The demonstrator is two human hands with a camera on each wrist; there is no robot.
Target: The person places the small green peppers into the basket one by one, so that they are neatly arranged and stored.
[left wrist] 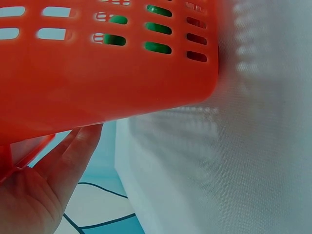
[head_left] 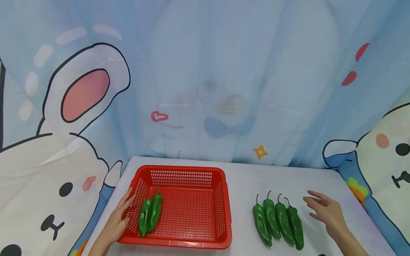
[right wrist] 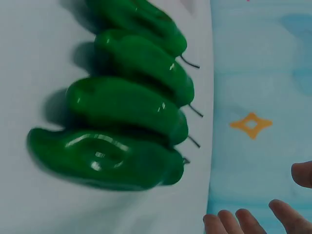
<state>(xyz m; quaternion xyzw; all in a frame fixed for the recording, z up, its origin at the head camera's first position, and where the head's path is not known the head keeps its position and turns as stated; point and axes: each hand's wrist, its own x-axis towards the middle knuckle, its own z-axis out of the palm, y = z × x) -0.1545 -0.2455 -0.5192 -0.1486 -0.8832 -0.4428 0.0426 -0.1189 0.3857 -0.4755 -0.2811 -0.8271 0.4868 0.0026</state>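
Note:
A red plastic basket with slotted walls stands on the left of the table. Two green chili peppers lie side by side along its left inner wall. My left hand rests against the basket's left side, fingers extended along the rim; the left wrist view shows the fingers touching the outer wall. Several more green peppers lie in a row on the table, stems pointing away. Just to the right of that row hovers my right hand, fingers spread and holding nothing.
The white-covered table runs back to a light-blue cartoon curtain, which also hangs at both sides. A gap of bare tabletop separates the basket from the row of peppers. A small dark spot shows at the bottom edge.

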